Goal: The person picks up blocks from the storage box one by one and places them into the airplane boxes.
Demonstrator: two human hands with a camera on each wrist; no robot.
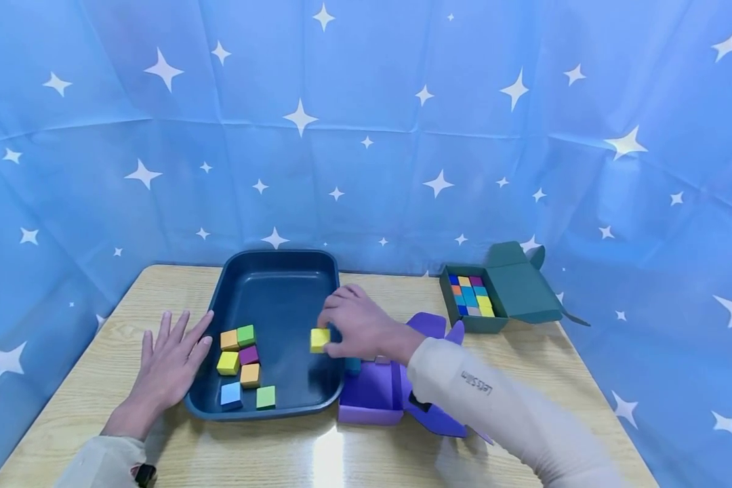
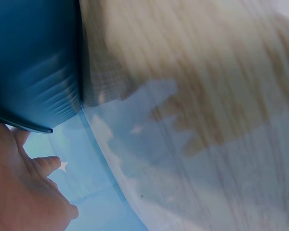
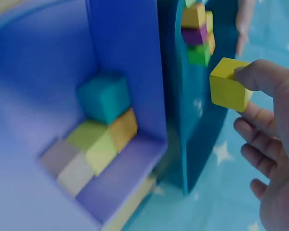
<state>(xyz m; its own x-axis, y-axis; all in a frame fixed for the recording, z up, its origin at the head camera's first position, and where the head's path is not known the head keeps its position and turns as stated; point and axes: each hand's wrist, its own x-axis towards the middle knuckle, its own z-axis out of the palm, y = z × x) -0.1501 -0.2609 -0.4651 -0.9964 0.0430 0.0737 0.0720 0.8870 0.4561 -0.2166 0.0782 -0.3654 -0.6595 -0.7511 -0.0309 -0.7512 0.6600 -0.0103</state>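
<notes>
My right hand [image 1: 366, 324] pinches a yellow cube [image 1: 319, 341] between thumb and fingers, over the right side of the dark blue tray [image 1: 287, 305]. The right wrist view shows the thumb on top of this yellow cube [image 3: 227, 89]. With fingers spread and straight, my left hand [image 1: 166, 366] rests at the tray's left rim. Several cubes lie in the tray's left part: orange, green, yellow, a purple cube [image 1: 249, 355] and a light blue cube [image 1: 230, 395]. Below my right wrist stands an open purple box [image 1: 371, 415], holding a teal cube [image 3: 105, 97], a yellow-green cube [image 3: 94, 144], an orange cube and greyish ones.
At the back right of the wooden table [image 1: 299, 454] stands a green box [image 1: 503, 324], lid folded open, with rows of coloured cubes. The purple box's flaps [image 1: 442, 420] spread out to the right under my forearm. A blue star-patterned curtain [image 1: 378, 81] hangs behind the table.
</notes>
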